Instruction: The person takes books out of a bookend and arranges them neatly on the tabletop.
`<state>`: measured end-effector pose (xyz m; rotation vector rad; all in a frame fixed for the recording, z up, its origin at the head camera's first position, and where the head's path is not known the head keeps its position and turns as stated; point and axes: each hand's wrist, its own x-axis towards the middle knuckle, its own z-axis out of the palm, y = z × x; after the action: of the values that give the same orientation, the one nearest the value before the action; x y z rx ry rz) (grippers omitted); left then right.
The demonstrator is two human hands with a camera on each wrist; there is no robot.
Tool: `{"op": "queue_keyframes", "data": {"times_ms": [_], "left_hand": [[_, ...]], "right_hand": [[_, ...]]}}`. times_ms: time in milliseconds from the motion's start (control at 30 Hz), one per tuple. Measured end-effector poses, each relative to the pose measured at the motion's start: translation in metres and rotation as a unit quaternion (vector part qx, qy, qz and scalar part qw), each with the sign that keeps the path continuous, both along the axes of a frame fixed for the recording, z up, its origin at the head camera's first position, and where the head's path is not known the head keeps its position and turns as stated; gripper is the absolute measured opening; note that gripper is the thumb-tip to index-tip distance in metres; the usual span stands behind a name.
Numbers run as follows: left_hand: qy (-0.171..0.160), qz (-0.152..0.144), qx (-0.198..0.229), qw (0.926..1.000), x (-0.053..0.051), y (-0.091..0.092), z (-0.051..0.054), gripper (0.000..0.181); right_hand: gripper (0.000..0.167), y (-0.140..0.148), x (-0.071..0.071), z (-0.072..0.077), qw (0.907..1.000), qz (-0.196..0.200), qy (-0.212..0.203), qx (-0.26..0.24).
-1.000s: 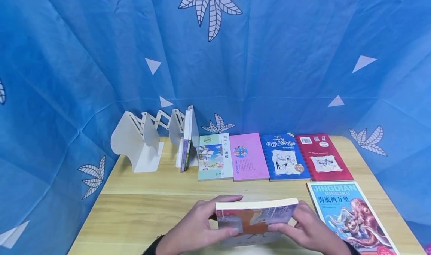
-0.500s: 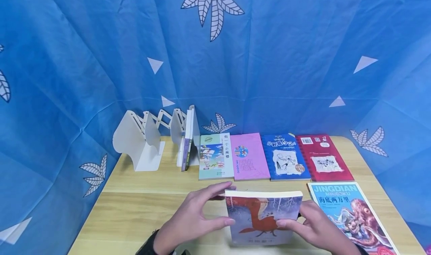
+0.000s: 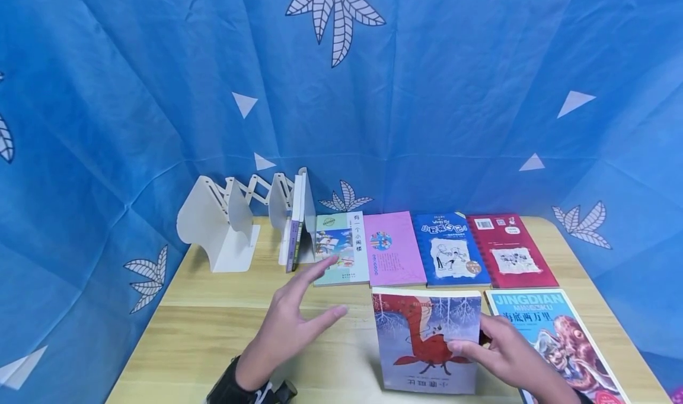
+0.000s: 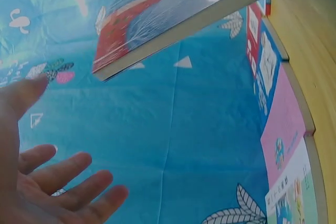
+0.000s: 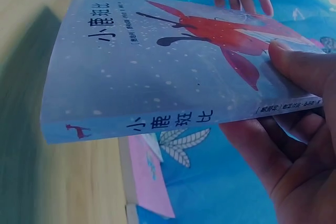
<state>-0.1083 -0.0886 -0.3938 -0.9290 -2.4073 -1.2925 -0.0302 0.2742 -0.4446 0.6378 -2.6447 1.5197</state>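
A paperback book (image 3: 427, 342) with a red deer on a pale violet cover is held up over the near part of the table. My right hand (image 3: 504, 350) grips its right edge, thumb on the cover and fingers behind; the right wrist view shows the spine of the book (image 5: 131, 124) along that side. Left of the book, my left hand (image 3: 293, 321) is spread with nothing in it, thumb and fingers apart. In the left wrist view the left hand (image 4: 63, 182) stays clear of the book (image 4: 173, 24).
On the wooden table (image 3: 213, 333) a white expandable bookend (image 3: 235, 232) holds upright books (image 3: 295, 226). A green book (image 3: 341, 250), pink book (image 3: 395, 250), blue book (image 3: 452, 250) and red book (image 3: 512, 250) lie along the back. An octopus-cover book (image 3: 560, 344) lies at right.
My left hand has let go of the deer book and moved left and away from it. The right hand has tilted the book so its cover faces the head view more, shifting it slightly right.
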Motion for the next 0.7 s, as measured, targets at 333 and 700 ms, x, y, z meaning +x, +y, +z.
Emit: {"op": "queue_keyframes", "data": {"times_ms": [333, 700], "left_hand": [[0.027, 0.062, 0.017, 0.9975, -0.014, -0.007, -0.008, 0.082], [0.033, 0.094, 0.047, 0.9939, -0.031, -0.014, -0.013, 0.082]], "right_hand": [[0.037, 0.009, -0.005, -0.006, 0.9976, -0.015, -0.065, 0.020], [0.048, 0.019, -0.010, -0.011, 0.9878, -0.054, -0.142, 0.033]]}}
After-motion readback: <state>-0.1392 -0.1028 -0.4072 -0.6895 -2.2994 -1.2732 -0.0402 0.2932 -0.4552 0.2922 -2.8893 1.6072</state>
